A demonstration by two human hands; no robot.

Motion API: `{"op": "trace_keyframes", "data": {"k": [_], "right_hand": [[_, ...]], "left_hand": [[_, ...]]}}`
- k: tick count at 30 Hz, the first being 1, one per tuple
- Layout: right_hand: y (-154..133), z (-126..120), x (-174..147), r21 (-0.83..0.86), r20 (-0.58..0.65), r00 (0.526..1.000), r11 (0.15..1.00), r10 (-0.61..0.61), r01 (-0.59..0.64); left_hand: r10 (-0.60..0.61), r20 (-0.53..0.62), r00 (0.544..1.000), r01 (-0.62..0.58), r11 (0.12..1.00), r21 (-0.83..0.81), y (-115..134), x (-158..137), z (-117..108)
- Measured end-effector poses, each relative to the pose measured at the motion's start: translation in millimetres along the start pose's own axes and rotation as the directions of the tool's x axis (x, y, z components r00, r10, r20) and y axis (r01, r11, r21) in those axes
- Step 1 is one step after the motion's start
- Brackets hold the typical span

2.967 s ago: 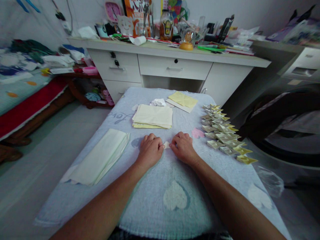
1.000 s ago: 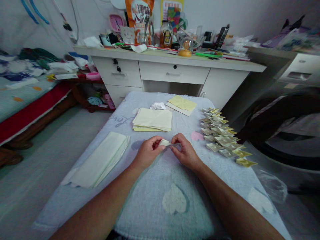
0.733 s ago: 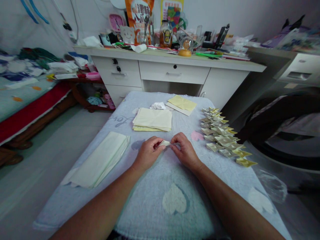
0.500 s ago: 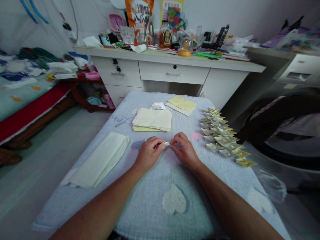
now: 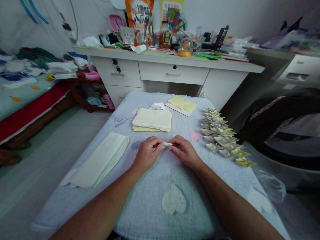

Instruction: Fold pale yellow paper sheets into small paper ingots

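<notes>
A small folded piece of paper (image 5: 166, 144) is pinched between my two hands above the cloth-covered table. My left hand (image 5: 149, 150) grips its left end with thumb and fingers. At its right end, my right hand (image 5: 183, 150) holds it the same way, fingertips partly hidden behind it. Just beyond my hands lies a stack of cream and yellow paper sheets (image 5: 152, 118). To the right stand rows of several folded paper boats (image 5: 222, 133), pale and yellow.
A long folded bundle of pale paper (image 5: 100, 160) lies at the left. Yellow and white sheets (image 5: 182, 104) and a crumpled white tissue (image 5: 158, 106) sit at the far end. A cluttered desk (image 5: 172, 58) stands behind, a washing machine (image 5: 297, 76) at right.
My right hand has shifted slightly and its fingers have re-gripped, so more of the folded paper shows between my hands. The left hand has barely moved.
</notes>
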State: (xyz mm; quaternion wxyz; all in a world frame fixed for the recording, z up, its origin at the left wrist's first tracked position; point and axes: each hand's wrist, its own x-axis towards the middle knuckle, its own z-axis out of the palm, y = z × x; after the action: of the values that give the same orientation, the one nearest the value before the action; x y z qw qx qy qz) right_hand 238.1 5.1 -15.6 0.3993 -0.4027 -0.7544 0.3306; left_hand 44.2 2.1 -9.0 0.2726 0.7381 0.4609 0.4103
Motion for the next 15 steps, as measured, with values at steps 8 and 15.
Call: {"op": "trace_keyframes", "data": {"k": [8, 15], "right_hand": [[-2.1, -2.1, 0.1, 0.112, 0.040, 0.998, 0.992, 0.056, -0.060], [-2.9, -2.2, -0.1, 0.181, 0.096, 0.987, 0.973, 0.126, -0.142]], "left_hand": [[-0.063, 0.053, 0.997, 0.066, 0.996, -0.063, 0.3, -0.2, 0.2], [-0.173, 0.131, 0.976, 0.190, 0.973, -0.130, 1.2, 1.5, -1.2]]}}
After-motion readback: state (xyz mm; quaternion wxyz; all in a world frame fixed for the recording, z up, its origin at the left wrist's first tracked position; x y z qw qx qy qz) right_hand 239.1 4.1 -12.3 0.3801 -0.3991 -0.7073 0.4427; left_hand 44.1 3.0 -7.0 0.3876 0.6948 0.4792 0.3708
